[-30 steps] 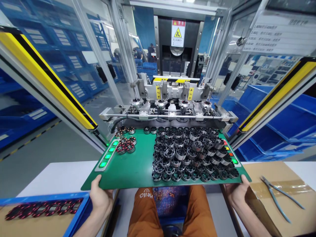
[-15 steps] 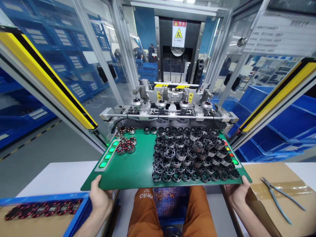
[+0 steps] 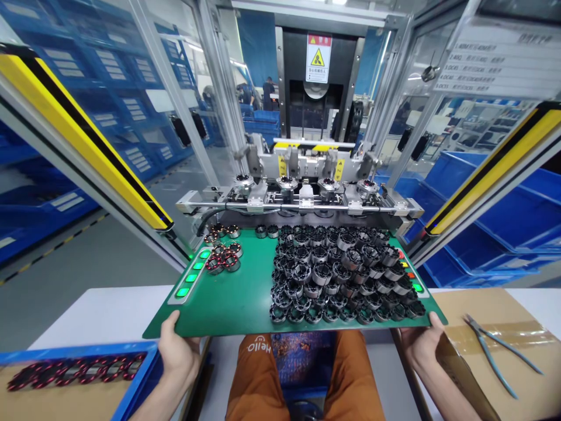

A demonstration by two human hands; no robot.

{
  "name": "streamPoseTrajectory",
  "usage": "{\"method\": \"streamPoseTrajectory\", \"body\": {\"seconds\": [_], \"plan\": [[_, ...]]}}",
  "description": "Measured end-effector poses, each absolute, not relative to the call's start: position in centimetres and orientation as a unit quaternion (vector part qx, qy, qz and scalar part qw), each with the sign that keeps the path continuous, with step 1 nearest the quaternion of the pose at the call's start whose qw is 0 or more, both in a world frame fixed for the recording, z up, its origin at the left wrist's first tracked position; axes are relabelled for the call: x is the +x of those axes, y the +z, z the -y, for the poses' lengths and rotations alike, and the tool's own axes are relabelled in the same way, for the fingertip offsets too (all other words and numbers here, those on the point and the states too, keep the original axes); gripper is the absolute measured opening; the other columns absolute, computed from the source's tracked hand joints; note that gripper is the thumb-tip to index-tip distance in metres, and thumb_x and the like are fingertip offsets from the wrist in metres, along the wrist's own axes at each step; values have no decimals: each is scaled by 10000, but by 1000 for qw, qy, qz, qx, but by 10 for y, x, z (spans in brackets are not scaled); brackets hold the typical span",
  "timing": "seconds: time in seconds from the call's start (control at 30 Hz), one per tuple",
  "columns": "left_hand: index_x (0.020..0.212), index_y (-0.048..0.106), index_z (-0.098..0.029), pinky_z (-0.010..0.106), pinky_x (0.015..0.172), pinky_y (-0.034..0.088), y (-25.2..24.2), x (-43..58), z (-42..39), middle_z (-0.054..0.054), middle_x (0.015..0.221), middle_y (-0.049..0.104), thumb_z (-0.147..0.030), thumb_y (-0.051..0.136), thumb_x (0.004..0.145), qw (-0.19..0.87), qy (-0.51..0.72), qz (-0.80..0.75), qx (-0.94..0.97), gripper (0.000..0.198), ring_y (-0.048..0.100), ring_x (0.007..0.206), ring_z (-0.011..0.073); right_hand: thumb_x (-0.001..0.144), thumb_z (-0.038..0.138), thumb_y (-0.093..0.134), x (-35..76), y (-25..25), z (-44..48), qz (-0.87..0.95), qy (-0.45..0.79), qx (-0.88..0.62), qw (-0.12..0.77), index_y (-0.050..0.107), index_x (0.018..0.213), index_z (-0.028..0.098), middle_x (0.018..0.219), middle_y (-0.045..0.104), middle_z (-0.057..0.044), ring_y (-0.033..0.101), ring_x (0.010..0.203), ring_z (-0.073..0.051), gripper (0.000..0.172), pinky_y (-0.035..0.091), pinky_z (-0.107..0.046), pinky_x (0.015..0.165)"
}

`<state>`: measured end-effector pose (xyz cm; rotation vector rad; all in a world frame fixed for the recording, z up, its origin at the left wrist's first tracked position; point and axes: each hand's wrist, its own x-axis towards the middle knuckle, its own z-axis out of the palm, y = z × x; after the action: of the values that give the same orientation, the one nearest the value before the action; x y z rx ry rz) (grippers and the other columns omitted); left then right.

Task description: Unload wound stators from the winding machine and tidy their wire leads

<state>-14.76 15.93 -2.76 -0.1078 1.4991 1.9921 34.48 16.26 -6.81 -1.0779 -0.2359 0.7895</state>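
My left hand (image 3: pixel 177 351) grips the near left corner of a green work board (image 3: pixel 236 298), thumb on top and fingers hidden beneath. My right hand (image 3: pixel 418 345) holds the near right corner the same way. A dense pile of dark metal ring parts (image 3: pixel 342 275) covers the board's right half. A few copper-wound rings (image 3: pixel 223 257) lie at its far left. Behind the board stands a machine fixture (image 3: pixel 307 187) with several round nests holding parts.
A blue tray (image 3: pixel 74 374) with red-wound rings lies at the near left. At the near right, long tweezers (image 3: pixel 495 351) rest on a cardboard box (image 3: pixel 491 304). Green lit buttons (image 3: pixel 193 275) line the board's left edge. Yellow light-curtain bars (image 3: pixel 87 140) flank the machine opening.
The tooling block behind the nests shifted slightly forward and back again. Both hands stay on the board's corners.
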Motion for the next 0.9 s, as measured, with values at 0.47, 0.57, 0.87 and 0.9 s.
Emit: {"method": "streamPoseTrajectory", "body": {"seconds": [0.47, 0.57, 0.87, 0.9], "plan": [[1038, 773, -180, 146, 610, 581, -26, -148, -158, -36, 950, 767, -161, 607, 983, 329, 757, -563, -46, 176, 656, 731, 94, 642, 607, 887, 349, -73, -163, 110, 366, -478, 791, 764, 1348, 168, 1251, 851, -115, 765, 1197, -335, 840, 700, -350, 710], [1059, 779, -177, 145, 624, 584, -26, -147, -158, -34, 954, 769, -156, 600, 994, 331, 757, -561, -46, 191, 658, 741, 91, 580, 594, 953, 352, -77, -163, 108, 375, -456, 800, 765, 1361, 176, 1196, 866, -96, 787, 1121, -315, 905, 670, -306, 604], [1065, 782, -189, 153, 610, 586, -27, -148, -157, -45, 930, 763, -158, 598, 1006, 332, 759, -559, -45, 196, 660, 731, 95, 566, 515, 990, 362, -88, -163, 101, 400, -413, 812, 804, 1306, 212, 1153, 878, -61, 816, 859, -267, 821, 667, -325, 516], [1055, 778, -191, 154, 606, 586, -27, -149, -157, -47, 921, 759, -159, 599, 1004, 333, 759, -558, -45, 189, 661, 727, 96, 568, 504, 988, 363, -88, -163, 97, 401, -407, 815, 802, 1309, 218, 1150, 879, -57, 814, 853, -266, 816, 667, -328, 512]]}}
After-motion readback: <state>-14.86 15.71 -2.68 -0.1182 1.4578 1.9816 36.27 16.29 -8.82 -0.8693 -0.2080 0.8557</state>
